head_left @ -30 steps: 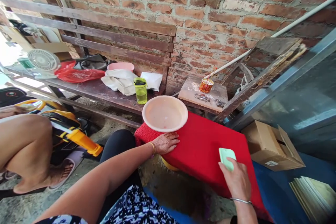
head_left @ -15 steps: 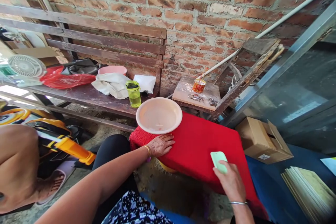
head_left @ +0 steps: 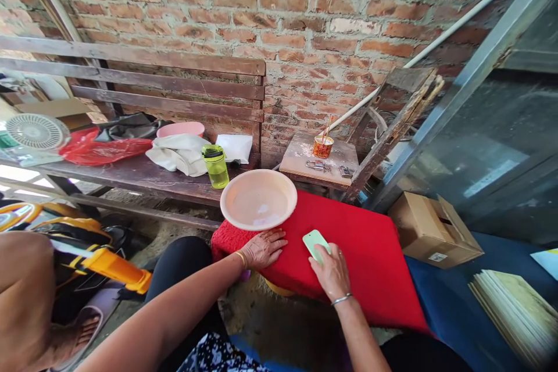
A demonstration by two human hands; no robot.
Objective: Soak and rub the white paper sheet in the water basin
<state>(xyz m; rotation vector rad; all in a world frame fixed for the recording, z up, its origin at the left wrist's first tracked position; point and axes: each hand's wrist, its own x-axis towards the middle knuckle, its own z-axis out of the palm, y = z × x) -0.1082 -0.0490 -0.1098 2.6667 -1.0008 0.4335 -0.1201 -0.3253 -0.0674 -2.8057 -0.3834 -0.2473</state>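
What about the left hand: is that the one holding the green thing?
No, the right hand holds the green thing, while the left hand rests on the red cloth.

I can read no word, brand or number from here. Right of the right hand's fingers, the cardboard box bears a white label, too small to read; beyond them, the cup's pattern yields no legible lettering.

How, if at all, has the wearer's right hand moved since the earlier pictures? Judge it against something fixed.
Yes: it has moved left. The right hand, holding a pale green object, is farther from the cardboard box and nearer the left hand.
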